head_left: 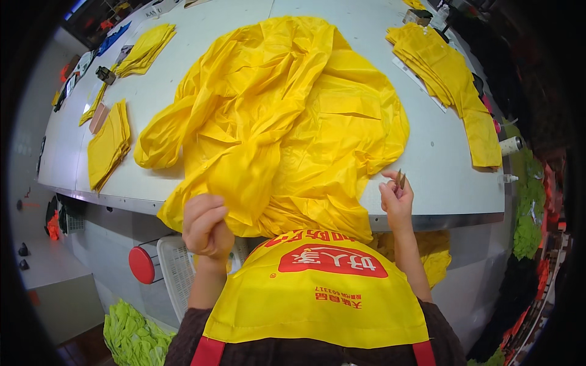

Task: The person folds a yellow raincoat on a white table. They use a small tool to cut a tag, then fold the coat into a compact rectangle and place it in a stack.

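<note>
A large yellow garment of thin, shiny fabric, perhaps a raincoat, lies crumpled across the table, with a flap like a pocket's on its right part. Its near edge hangs over the table's front. My left hand is closed with curled fingers on the garment's near left edge, lifting a fold that looks slightly blurred. Small pointed thread snips stick up from my right hand, which is closed around them just right of the garment, above the table's front edge. The snips' lower part is hidden by my fingers.
The white table carries stacks of yellow cut pieces at the left, far left and right. A thread cone lies at the right edge. Below stand a red-topped stool and a white basket.
</note>
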A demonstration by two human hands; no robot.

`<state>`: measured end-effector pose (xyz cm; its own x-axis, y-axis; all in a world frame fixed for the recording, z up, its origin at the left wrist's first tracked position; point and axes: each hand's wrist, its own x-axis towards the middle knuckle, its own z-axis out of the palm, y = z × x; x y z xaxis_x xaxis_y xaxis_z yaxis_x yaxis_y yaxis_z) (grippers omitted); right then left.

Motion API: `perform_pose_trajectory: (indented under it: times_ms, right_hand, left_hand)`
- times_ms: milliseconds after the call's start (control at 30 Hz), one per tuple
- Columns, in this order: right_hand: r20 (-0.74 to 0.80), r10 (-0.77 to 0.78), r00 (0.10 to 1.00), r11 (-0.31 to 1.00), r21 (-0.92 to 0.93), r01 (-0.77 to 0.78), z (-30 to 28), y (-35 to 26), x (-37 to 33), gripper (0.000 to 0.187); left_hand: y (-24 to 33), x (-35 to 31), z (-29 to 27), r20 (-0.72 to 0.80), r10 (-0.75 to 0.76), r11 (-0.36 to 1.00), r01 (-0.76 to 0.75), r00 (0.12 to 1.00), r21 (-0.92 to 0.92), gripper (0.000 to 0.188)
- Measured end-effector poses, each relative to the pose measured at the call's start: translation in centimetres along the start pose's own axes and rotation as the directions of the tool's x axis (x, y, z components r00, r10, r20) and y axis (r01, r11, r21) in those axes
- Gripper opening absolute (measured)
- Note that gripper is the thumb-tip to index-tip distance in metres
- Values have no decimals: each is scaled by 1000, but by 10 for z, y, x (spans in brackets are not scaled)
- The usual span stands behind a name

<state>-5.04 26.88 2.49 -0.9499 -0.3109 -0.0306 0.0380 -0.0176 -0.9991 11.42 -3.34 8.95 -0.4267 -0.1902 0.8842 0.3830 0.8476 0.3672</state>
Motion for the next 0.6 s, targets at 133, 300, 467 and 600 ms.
perform_pose_trajectory:
  times_ms: [133,300,467,600]
  right_hand:
    - [160,117,980,993,-14,-116,24,-7,14,16]
    - [361,114,925,988,-135,-69,63,-3,33,16]
    - [441,77,894,993,-116,-28,104,-7,41,16]
    - [452,165,877,973,-223,-68,128,-7,30,30]
  left_hand:
    - [-31,-36,-3,60,-641,729,582,765,362,49]
    - [-84,-97,-22,211,-973,-30,860,91,-510,50]
    - [-92,-122,-6,220,-952,150,950,214,-274,25]
    - [-77,-109,21,110,-970,143,875,217,-462,16]
